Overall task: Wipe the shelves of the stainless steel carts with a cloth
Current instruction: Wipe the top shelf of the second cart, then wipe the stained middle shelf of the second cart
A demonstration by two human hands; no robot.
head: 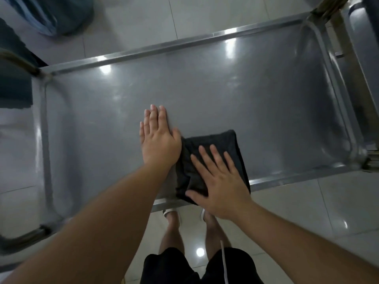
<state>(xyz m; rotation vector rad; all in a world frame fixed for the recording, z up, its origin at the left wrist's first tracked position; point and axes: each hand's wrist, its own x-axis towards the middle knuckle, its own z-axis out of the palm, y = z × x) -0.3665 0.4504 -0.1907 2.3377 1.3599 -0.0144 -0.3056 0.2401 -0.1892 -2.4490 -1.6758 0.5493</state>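
One dark folded cloth [213, 162] lies near the front rim of one steel cart shelf [256, 95]. Two flat hands: right hand [222, 185] presses it, fingers spread; left hand [158, 140] rests beside, fingers together.

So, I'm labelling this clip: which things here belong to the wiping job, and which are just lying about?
Job:
- dark cloth, pressed flat by right hand
- steel cart shelf, left hand flat on it

Lying about:
- blue bundle on the floor
- neighbouring cart, far right
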